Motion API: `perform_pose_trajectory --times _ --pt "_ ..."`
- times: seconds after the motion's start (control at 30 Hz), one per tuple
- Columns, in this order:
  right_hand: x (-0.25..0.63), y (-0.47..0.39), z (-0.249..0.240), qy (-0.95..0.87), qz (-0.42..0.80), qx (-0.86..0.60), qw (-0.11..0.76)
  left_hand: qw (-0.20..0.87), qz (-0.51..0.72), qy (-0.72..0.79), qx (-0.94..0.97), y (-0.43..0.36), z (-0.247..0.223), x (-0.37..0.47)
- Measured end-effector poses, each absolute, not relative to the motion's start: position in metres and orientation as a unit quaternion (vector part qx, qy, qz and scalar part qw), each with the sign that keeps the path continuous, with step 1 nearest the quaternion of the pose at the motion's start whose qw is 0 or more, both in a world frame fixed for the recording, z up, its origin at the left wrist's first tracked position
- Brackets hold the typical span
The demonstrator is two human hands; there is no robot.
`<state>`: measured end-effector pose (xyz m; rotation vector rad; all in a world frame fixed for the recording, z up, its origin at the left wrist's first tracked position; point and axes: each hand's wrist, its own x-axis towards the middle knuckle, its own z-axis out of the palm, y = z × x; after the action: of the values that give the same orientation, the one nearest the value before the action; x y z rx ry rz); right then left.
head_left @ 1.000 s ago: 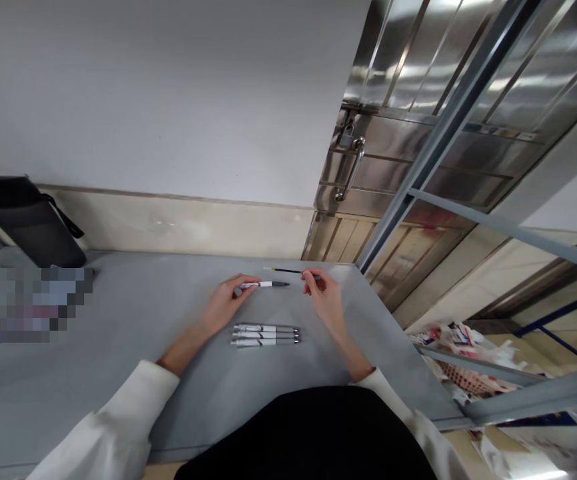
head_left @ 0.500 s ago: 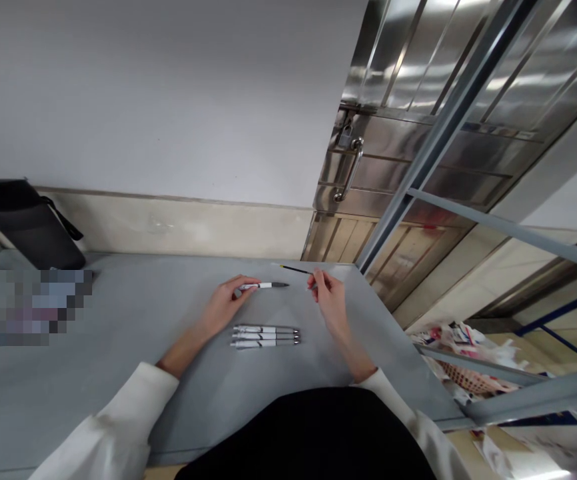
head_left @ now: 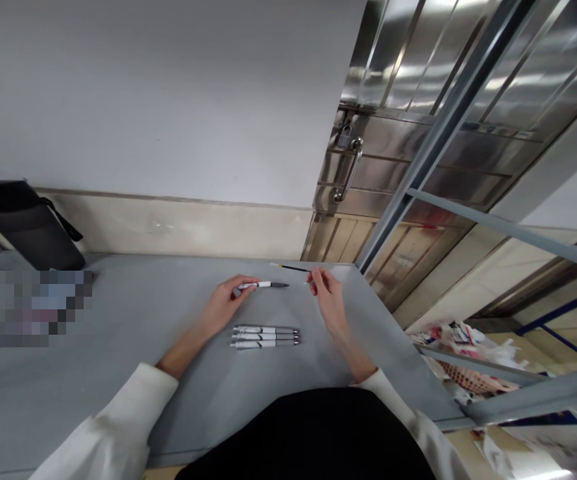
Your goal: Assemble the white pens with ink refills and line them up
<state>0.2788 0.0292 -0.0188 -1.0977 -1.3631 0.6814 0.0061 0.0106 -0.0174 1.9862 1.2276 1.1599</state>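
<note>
A pale wall (head_left: 143, 100) rises at the far side, and a grey table (head_left: 118, 393) reaches from its foot to the near edge. A metal door (head_left: 393, 160) stands far right, behind a grey metal frame (head_left: 431, 137). A dark bottle (head_left: 38, 233) with a strap stands at the far left of the table. 2 bare hands in white sleeves are over the table: the left hand (head_left: 222, 307) and, well apart from it, the right hand (head_left: 328, 300). A row of white pens (head_left: 264, 336) lies on the near side of both, side by side. Farther off, 1 more pen (head_left: 264, 285) is pinched between the left thumb and fingers, its dark tip pointing right. The right thumb and fingers grasp 1 thin black refill (head_left: 294, 269), whose yellow and clear end points left, just beyond that pen's tip
</note>
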Motion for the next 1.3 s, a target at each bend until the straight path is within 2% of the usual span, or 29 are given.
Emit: perform_pose_trajectory --times 0.43,0.77,1.3 --pt "0.2774 0.0296 -0.0213 -0.584 0.284 -0.485 0.585 0.275 0.443 0.464 0.716 0.0118 -0.0145 0.004" --pt "0.2785 0.0313 -0.0218 -0.583 0.283 -0.496 0.578 0.366 0.475 0.479 0.641 0.0149 -0.0155 0.0007" --pt "0.2781 0.0294 -0.0195 -0.577 0.286 -0.502 0.578 0.366 0.477 0.478 0.64 0.0147 -0.0135 0.0006"
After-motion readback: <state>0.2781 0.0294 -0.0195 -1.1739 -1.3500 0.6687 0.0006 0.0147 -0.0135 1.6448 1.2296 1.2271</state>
